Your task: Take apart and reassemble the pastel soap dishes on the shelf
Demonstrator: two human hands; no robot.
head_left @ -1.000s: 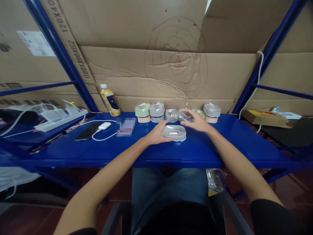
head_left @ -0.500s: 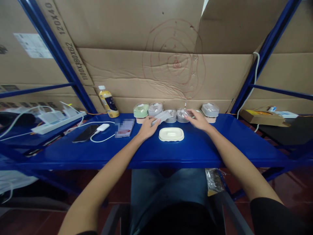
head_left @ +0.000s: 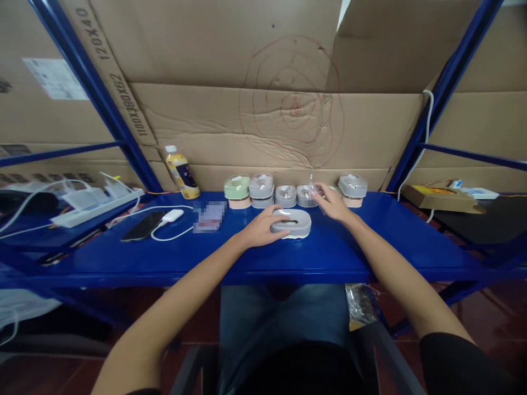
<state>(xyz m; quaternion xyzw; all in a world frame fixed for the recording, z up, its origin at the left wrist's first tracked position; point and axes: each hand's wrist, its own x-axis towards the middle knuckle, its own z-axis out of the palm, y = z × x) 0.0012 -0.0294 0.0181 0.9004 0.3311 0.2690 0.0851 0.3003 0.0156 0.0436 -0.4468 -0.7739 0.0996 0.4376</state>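
Lid [head_left: 294, 218] on pale base [head_left: 298, 237] = done, your L hand [head_left: 262, 227] half-curled round it; clear cover [head_left: 319, 205] still off, lightly pinched in your R hand [head_left: 332, 204].

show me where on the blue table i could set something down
Bare blue tabletop lies right of the right forearm, and front left between the black phone and the front edge. Crowded: the back row of oval lidded containers, where the right hand is.
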